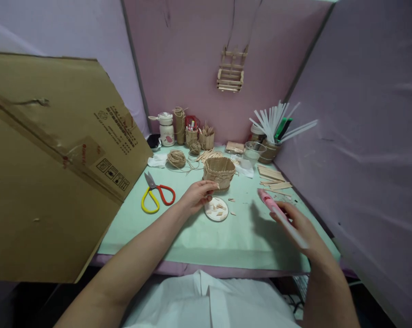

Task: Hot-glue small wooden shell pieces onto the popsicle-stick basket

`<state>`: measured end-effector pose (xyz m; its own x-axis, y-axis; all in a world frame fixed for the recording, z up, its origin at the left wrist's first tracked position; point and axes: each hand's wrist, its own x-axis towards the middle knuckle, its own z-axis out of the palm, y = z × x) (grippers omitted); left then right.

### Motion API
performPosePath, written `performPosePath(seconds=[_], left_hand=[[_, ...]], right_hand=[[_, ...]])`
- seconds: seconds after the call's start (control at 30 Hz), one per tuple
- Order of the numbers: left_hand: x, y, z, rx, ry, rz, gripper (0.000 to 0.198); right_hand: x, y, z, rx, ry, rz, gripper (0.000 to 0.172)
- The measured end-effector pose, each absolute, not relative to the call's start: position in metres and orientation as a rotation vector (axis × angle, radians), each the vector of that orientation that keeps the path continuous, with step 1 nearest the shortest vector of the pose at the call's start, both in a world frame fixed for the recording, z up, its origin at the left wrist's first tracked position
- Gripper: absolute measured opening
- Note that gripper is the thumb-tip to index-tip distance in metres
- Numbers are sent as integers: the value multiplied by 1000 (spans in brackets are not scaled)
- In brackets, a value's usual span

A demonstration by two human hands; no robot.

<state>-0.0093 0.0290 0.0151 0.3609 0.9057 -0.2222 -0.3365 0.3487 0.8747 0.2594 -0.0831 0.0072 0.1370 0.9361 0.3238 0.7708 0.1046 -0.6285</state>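
Note:
My left hand (199,196) pinches a small pale chip (217,186), probably a cut piece of wooden stick, in front of a woven-looking box (219,169) with a braided rim. Just below those fingers lies a round white dish (211,217) with several small wood pieces on it. Over the right part of the table, my right hand (293,218) is wrapped round a pink hot glue gun (268,200). A translucent glue stick (296,237) juts from its rear, and its nozzle points away from me.
Scissors (151,182) with yellow and red handles lie at left, beside a large cardboard sheet (55,159). Twine balls (176,158), a white bottle (167,132) and stick holders stand behind. At right are flat wooden sticks (270,174), a plastic cup (253,152) and a pot of glue sticks (270,150).

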Motion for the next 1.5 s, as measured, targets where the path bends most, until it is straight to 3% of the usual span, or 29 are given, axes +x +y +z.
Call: performPosePath(seconds=[0.2,0.37,0.53,0.9,1.07,1.27,1.5], left_hand=[[-9,30,13,862,869,920,32],[-8,30,11,922,887,897,31],[-7,28,10,1003,914,889,29],[-6,29,2,1128,944,877,25],[-5,27,5,1106,949,876,25],[-4,23,11,1080,925,914,23],[-4,24,11,1044,916,963,22]], right_hand=[[316,-80,-30,-2097,-1844,-101,40],[302,-83,-17,-2084,-1777,-249,37],[229,-61,5,-1644,-2033,140,22],[179,-38,-9,-1723,-2128,415,17],[178,-38,3,-1684,-1839,526,14],[154,-21,10,-1338,-1372,757,19],[137,-8,4,-1307,-1225,789,19]])
